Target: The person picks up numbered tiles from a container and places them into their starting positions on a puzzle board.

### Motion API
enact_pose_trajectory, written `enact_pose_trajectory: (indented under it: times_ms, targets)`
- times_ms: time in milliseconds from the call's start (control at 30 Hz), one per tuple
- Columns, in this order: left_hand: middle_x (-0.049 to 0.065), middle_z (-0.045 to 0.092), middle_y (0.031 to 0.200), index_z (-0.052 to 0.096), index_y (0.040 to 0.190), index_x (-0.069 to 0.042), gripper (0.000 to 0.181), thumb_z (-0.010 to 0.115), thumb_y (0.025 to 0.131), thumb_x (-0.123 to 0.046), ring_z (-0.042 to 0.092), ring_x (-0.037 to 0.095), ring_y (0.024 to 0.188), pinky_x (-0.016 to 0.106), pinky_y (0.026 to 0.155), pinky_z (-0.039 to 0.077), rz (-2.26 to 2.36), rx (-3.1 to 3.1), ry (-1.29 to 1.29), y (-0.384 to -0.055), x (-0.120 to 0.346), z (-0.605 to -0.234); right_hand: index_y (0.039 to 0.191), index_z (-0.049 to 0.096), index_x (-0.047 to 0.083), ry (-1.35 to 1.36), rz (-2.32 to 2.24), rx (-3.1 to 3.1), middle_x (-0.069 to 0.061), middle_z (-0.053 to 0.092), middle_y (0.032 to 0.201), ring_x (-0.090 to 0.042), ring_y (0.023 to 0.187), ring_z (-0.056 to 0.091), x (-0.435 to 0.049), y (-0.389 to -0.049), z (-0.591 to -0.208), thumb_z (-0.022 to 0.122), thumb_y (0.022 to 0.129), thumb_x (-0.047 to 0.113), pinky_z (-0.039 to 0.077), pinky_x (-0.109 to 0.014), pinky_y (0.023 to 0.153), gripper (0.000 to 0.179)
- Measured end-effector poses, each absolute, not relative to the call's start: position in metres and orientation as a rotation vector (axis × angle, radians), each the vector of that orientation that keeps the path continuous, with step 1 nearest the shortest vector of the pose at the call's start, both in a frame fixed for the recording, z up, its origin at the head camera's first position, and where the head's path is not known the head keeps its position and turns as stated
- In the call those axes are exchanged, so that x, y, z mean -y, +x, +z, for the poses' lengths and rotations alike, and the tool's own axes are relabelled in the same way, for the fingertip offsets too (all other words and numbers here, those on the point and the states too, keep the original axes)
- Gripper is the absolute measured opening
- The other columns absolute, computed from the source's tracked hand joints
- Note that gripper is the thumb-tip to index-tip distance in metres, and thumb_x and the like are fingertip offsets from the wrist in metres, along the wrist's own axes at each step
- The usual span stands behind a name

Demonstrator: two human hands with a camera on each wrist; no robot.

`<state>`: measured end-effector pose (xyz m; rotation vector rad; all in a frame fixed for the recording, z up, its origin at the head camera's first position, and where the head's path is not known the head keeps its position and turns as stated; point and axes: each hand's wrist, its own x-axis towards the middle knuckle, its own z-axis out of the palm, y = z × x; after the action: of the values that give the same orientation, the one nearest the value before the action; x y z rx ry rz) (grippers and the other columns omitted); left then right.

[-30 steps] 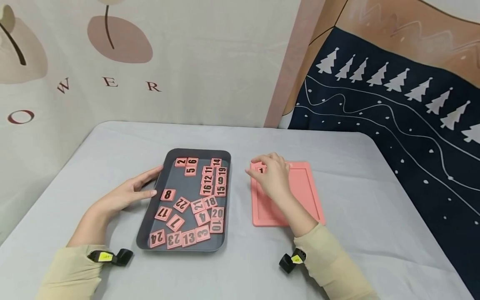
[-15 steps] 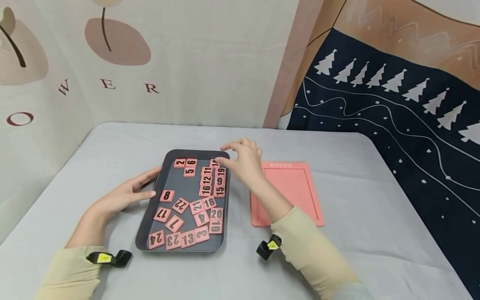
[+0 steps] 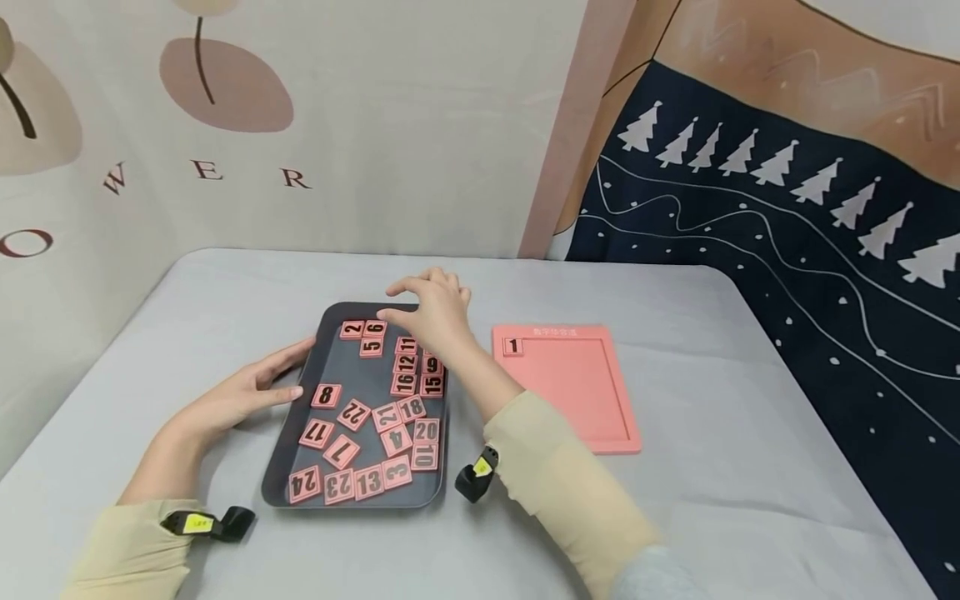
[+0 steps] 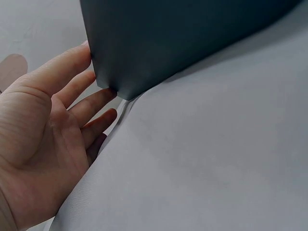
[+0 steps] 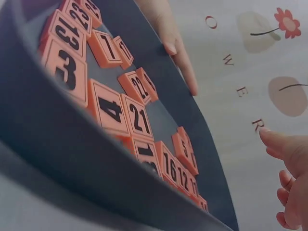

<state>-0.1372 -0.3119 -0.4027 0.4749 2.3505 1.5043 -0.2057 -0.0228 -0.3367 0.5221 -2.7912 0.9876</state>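
A dark grey tray (image 3: 348, 367) holds several pink number tiles. My left hand (image 3: 228, 407) touches its left side with extended fingers; in the left wrist view, the fingertips (image 4: 111, 113) lie along and under the tray wall. Above the tray's far end is my right hand (image 3: 438, 315), thumb and index finger apart with nothing between them. Its thumb is near the 6 tile (image 3: 375, 328), beside the 2 tile (image 3: 352, 330) and the 5 tile (image 3: 371, 347). The hand hides tiles at the far right corner. On the pink board (image 3: 570, 392), the 1 tile (image 3: 513, 347) lies in the upper left corner.
A white cloth covers the table (image 3: 720, 483). Behind it hangs a pale printed curtain (image 3: 420, 150), and a dark cloth with white trees (image 3: 750, 217) hangs at the right. The tray's raised rim stands around the tiles.
My right hand has moved left, from over the pink board's upper left corner to the tray's far end. The 1 tile stays on the board. My left hand keeps its place at the tray.
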Motion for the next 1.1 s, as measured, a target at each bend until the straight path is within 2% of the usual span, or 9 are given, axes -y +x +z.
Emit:
enact_pose_trajectory:
  times_ms: [33,200,367,433,600,900,1100]
  targets:
    - [0.019,0.018,0.156,0.022,0.153,-0.01,0.069,0.059,0.095,-0.011,0.014,0.028,0.141,0.007,0.097,0.022,1.504,-2.351,0.476,-0.137,0.312,-0.403,0.112,0.07,0.031,0.518,0.979,2.797,0.003,0.05,0.108,-0.016,0.1,0.04,0.026,-0.207,-0.338,0.073,0.082,0.047,0.025,-0.041,0.091,0.035]
    - [0.019,0.019,0.155,0.022,0.153,-0.01,0.068,0.059,0.095,-0.01,0.017,0.018,0.14,0.006,0.095,0.022,1.503,-2.359,0.48,-0.138,0.314,-0.402,0.112,0.07,0.034,0.488,0.926,2.834,0.003,0.048,0.108,-0.017,0.097,0.038,0.042,-0.213,-0.346,0.072,0.082,0.048,0.024,-0.04,0.087,0.033]
    - [0.018,0.019,0.155,0.022,0.153,-0.01,0.069,0.059,0.095,-0.011,0.013,0.03,0.141,0.014,0.102,0.021,1.495,-2.353,0.475,-0.137,0.314,-0.402,0.111,0.069,0.038,0.443,0.834,2.884,0.004,0.046,0.11,-0.017,0.1,0.037,0.055,-0.216,-0.354,0.071,0.08,0.053,0.025,-0.04,0.088,0.034]
    - [0.018,0.019,0.156,0.023,0.153,-0.011,0.068,0.059,0.095,-0.01,0.015,0.025,0.141,0.015,0.103,0.022,1.497,-2.35,0.472,-0.137,0.314,-0.402,0.11,0.069,0.04,0.427,0.792,2.899,0.004,0.046,0.111,-0.017,0.101,0.037,0.061,-0.218,-0.356,0.071,0.079,0.054,0.026,-0.04,0.089,0.035]
    - [0.019,0.02,0.155,0.024,0.153,-0.012,0.067,0.058,0.095,-0.009,0.022,0.001,0.134,0.007,0.095,0.023,1.503,-2.352,0.487,-0.137,0.316,-0.403,0.11,0.068,0.043,0.393,0.669,2.937,0.005,0.041,0.108,-0.016,0.099,0.035,0.074,-0.22,-0.362,0.071,0.077,0.058,0.026,-0.037,0.088,0.037]
    - [0.019,0.019,0.155,0.023,0.153,-0.012,0.067,0.057,0.096,-0.009,0.022,0.0,0.134,0.008,0.095,0.023,1.504,-2.348,0.503,-0.138,0.316,-0.404,0.111,0.065,0.048,0.339,0.505,2.987,0.006,0.031,0.102,-0.015,0.095,0.028,0.089,-0.222,-0.374,0.067,0.078,0.062,0.022,-0.035,0.083,0.036]
    - [0.019,0.019,0.155,0.023,0.153,-0.011,0.067,0.057,0.096,-0.008,0.022,-0.004,0.131,0.006,0.095,0.023,1.512,-2.342,0.524,-0.141,0.314,-0.404,0.109,0.066,0.048,0.344,0.452,2.972,0.007,0.031,0.106,-0.015,0.097,0.027,0.088,-0.225,-0.382,0.065,0.077,0.063,0.021,-0.034,0.083,0.035]
